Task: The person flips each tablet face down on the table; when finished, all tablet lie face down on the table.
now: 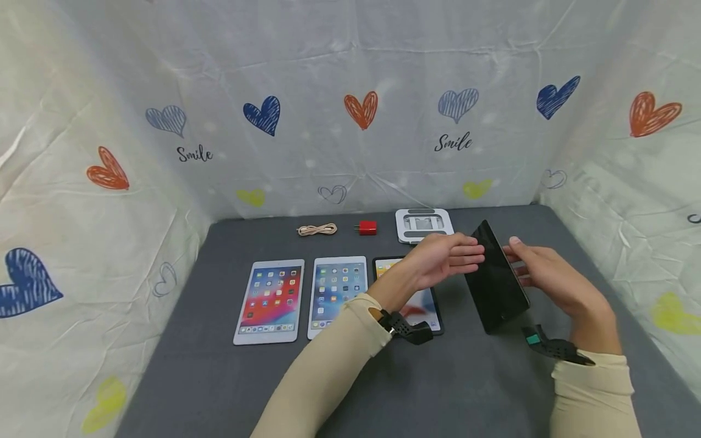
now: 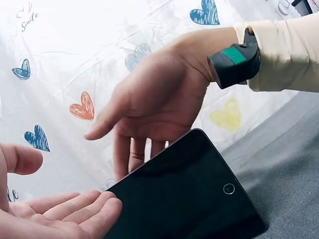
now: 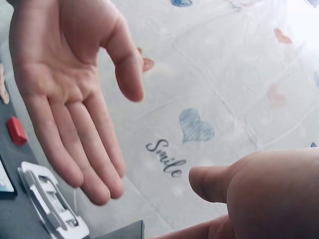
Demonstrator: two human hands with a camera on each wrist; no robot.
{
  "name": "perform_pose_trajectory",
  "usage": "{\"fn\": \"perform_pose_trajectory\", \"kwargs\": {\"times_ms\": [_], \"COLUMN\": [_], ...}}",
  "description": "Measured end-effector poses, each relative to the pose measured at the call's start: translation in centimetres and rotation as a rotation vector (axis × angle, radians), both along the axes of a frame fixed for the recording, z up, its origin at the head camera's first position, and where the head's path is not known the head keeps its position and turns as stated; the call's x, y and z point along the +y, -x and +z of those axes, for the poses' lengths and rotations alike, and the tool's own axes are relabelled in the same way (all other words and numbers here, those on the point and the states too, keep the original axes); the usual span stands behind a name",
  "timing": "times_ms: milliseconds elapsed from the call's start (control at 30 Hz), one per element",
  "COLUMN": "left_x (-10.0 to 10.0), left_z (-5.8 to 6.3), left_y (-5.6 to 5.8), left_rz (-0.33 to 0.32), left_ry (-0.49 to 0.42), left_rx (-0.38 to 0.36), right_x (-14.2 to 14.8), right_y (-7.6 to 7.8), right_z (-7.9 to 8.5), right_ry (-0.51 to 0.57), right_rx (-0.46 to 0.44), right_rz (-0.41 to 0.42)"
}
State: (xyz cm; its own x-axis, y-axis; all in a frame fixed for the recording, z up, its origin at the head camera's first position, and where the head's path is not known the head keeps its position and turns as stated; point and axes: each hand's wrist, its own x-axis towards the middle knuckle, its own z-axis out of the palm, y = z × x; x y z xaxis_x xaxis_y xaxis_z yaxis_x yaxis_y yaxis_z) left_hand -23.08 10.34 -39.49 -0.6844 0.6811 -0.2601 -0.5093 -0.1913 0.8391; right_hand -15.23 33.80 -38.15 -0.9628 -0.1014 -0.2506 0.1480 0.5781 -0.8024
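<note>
A dark-screened tablet (image 1: 496, 286) stands tilted on its edge at the right of the table, between both hands. My left hand (image 1: 446, 258) has its fingers straight, with the fingertips right at the screen side. Behind the tablet is my right hand (image 1: 553, 277), fingers loosely extended against its back and thumb raised. In the left wrist view, the tablet's (image 2: 192, 191) round home button shows and its upper edge hides some of the right hand's fingertips. The right wrist view catches only a corner of the tablet (image 3: 124, 232), below the straight fingers of the left hand (image 3: 75, 99).
Left of the hands lie two white tablets (image 1: 269, 302) (image 1: 338, 292) and a black-framed tablet (image 1: 421, 307), all lit; the left forearm crosses over the last. Behind them are a coiled cable (image 1: 317, 229), a red charger plug (image 1: 367, 228) and a white folding stand (image 1: 424, 225). Heart-printed sheets (image 1: 328, 61) surround the table.
</note>
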Motion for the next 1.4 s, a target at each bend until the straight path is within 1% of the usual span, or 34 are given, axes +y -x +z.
{"fn": "perform_pose_trajectory", "kwargs": {"times_ms": [133,300,433,567,700,833,967,1067,1200,1400], "left_x": [-0.3,-0.8,-1.4,-2.5,-3.6,-4.1,-4.4,-4.4,-4.2,-3.3], "left_z": [-0.3,-0.5,-0.4,-0.4,-0.8,-1.6,-2.8,-3.9,-5.3,-6.6], "left_y": [0.1,-0.1,-0.4,-0.7,-0.7,-0.6,-0.5,-0.5,-0.3,-0.2], "left_rz": [0.022,0.065,0.107,0.139,0.172,0.210,0.222,0.217,0.206,0.201], "left_ry": [0.012,0.010,0.021,0.036,0.048,0.062,0.088,0.104,0.118,0.119], "left_rx": [-0.007,-0.012,-0.016,-0.020,-0.060,-0.141,-0.205,-0.232,-0.246,-0.261], "right_x": [-1.5,-2.9,-3.2,-2.9,-2.1,-1.4,-1.0,-0.7,-0.2,0.6], "right_y": [0.2,0.7,1.1,1.3,1.5,1.3,0.9,0.6,0.2,-0.1], "right_z": [0.1,-0.2,-0.7,-1.9,-3.9,-5.9,-7.2,-7.6,-7.9,-8.1], "right_ry": [-0.008,0.050,0.096,0.081,0.066,0.073,0.068,0.072,0.077,0.050], "right_rx": [0.008,0.028,0.044,0.035,-0.016,-0.059,-0.082,-0.075,-0.051,-0.049], "right_rz": [0.011,0.055,0.075,0.052,0.011,-0.021,-0.044,-0.060,-0.084,-0.115]}}
